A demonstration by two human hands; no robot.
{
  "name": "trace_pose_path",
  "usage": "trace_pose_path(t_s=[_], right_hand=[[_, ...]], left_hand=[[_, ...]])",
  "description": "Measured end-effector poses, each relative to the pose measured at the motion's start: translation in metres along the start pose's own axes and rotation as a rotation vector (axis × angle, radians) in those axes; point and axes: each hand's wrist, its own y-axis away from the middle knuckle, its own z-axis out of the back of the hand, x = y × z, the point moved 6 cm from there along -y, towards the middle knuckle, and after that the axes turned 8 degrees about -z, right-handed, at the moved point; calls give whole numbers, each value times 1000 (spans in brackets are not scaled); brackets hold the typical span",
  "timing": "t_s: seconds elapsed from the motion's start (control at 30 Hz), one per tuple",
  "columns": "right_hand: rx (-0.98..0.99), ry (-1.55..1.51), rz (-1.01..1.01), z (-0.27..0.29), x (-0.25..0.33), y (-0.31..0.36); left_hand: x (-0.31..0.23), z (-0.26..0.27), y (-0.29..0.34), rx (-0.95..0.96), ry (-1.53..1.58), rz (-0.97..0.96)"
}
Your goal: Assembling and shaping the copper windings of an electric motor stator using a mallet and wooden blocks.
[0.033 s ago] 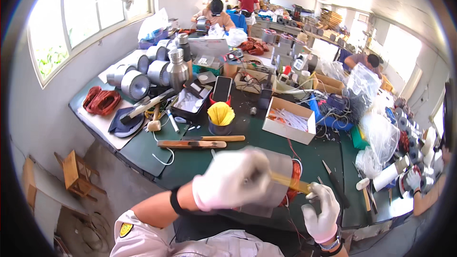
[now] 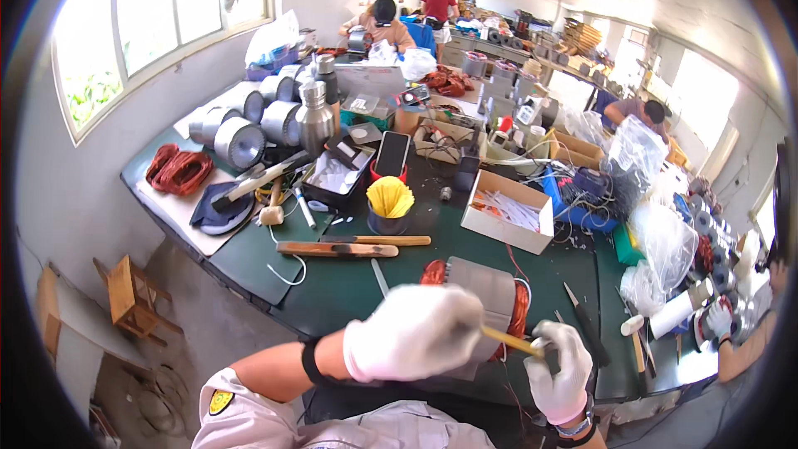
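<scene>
A grey metal stator (image 2: 490, 287) lies on its side before me, with red-brown wire windings (image 2: 519, 309) bulging from both ends. My left hand (image 2: 420, 328), in a white glove, is closed on one end of a thin yellow strip (image 2: 509, 338) held over the stator's near side. At the strip's other end, the thumb and fingertips of my gloved right hand (image 2: 561, 370) pinch it beside the right-hand windings. The left fingers are partly turned from view and slightly blurred.
Beyond the stator stand a dark cup of yellow strips (image 2: 389, 197) and a white box of slips (image 2: 507, 214). Wooden sticks (image 2: 337, 249) lie to the left, scissors (image 2: 587, 324) to the right. A co-worker's gloved hand (image 2: 719, 320) is at the far right.
My left hand has come down and toward me, uncovering the stator's left windings. The yellow strip now appears narrower and sharper. My right hand stays almost in place.
</scene>
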Motion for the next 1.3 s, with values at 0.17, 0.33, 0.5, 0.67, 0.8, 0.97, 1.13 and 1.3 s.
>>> trace_pose_path(t_s=[0.17,0.33,0.5,0.67,0.8,0.97,1.13,1.3], right_hand=[[278,63,231,-25,36,4],[589,166,286,-66,48,15],[298,233,2,-14,-4,-14],[430,615,-45,-47,-111,-28],[457,515,-217,-46,-134,-24],[393,171,-557,-33,-162,-17],[453,412,-432,-10,-185,-13],[507,536,-352,-35,-138,-31]], left_hand=[[3,3,60,35,-95,-111],[19,1,101,287,-63,-92],[90,59,154,-84,143,282],[163,46,161,79,44,580],[177,21,143,114,-30,502],[188,5,128,142,-2,482],[187,2,123,172,-34,442],[181,-3,111,211,-191,373]])
